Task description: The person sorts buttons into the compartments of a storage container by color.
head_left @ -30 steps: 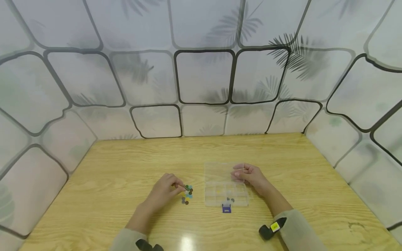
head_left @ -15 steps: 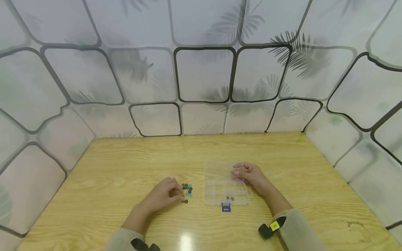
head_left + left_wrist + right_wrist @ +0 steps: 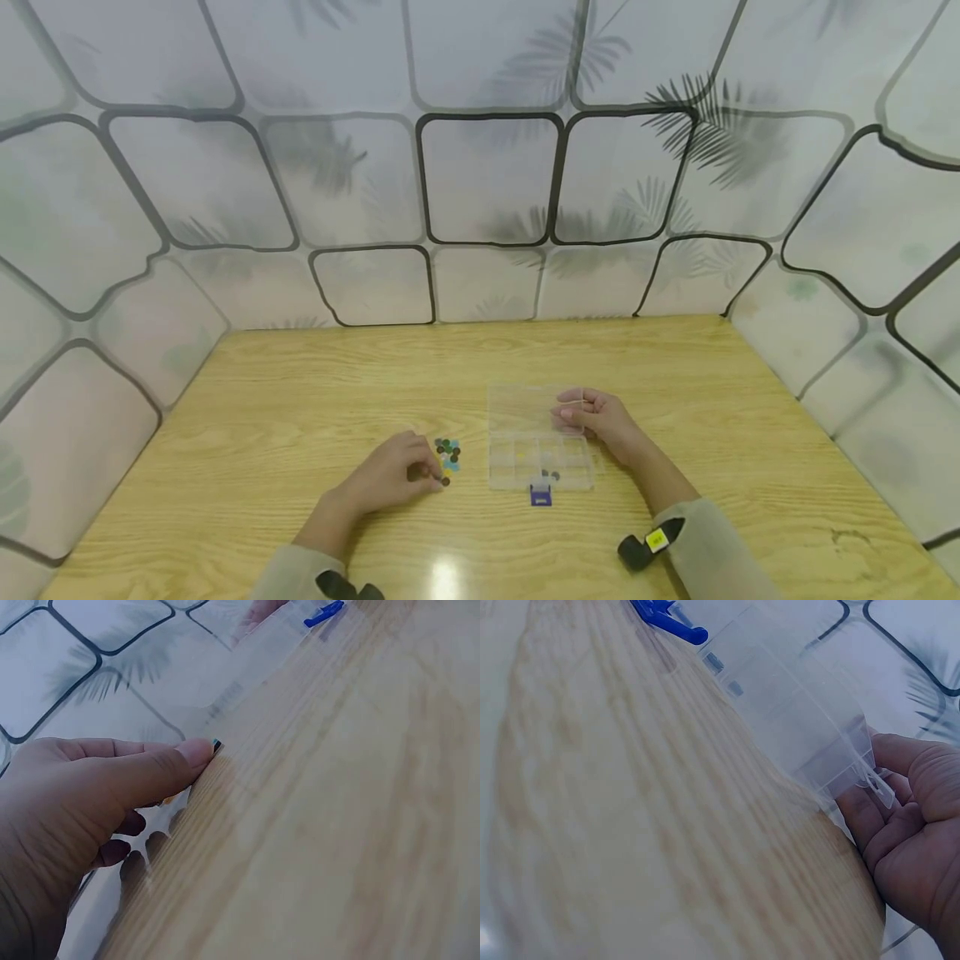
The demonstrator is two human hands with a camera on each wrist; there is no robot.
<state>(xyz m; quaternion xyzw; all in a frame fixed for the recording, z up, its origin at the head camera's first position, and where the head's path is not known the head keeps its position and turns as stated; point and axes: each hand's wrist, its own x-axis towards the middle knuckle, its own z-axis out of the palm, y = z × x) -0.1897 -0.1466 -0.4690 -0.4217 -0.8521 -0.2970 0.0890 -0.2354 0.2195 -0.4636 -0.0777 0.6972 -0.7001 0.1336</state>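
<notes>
At the left of the clear plastic compartment box (image 3: 501, 480) lies a small cluster of flat round discs (image 3: 450, 452) in green, brown, blue, yellow and grey. My left hand (image 3: 390, 473) is at the near-left edge of this cluster. Its thumb and forefinger pinch a small grey disc, mostly hidden by the fingertips; the left wrist view (image 3: 112, 780) shows a dark edge at the tips. My right hand (image 3: 611, 429) holds the raised lid (image 3: 517, 408) by its right side, some fingers showing through the clear plastic. Two dark discs (image 3: 551, 476) lie in a near compartment.
A blue latch (image 3: 541, 497) sticks out from the box's front. The wood-grain table (image 3: 300, 375) runs back to a patterned curtain (image 3: 487, 183) that also closes in both sides. Each wrist carries a black strapped-on camera (image 3: 637, 553).
My left hand has shifted from the far part of the cluster to its near-left edge, and the fingers have closed together there. My right hand and the box stay put.
</notes>
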